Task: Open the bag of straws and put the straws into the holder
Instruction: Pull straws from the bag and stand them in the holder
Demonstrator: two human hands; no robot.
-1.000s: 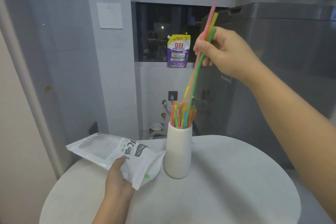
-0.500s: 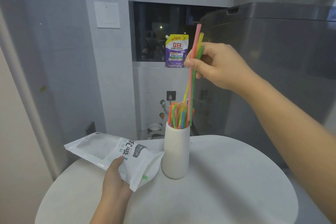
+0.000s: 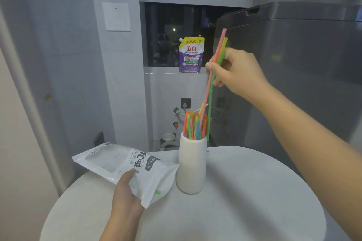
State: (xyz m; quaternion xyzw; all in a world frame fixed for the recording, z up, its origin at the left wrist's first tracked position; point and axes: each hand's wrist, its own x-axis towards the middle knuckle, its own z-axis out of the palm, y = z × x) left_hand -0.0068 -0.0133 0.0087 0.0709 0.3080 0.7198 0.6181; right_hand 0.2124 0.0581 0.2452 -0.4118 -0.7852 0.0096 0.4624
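Right hand (image 3: 233, 70) pinched around the upper part of a small bunch of long thin plastic straws, pink, yellow and green (image 3: 212, 82), held high above the tall white ceramic holder (image 3: 193, 164) near the far edge of the round white desk (image 3: 244, 201). Long axis of the bunch nearly upright, tops leaning right toward the hand. Pink and yellow tips apparently among the coloured straws already standing in the holder's mouth; green tip seemingly just outside the right rim. Likely needed before lowering: a small nudge left. Left hand (image 3: 125, 191) gripping the opened white plastic straw bag (image 3: 125, 164), lying flat on the desk's left part, just beside the holder's base.
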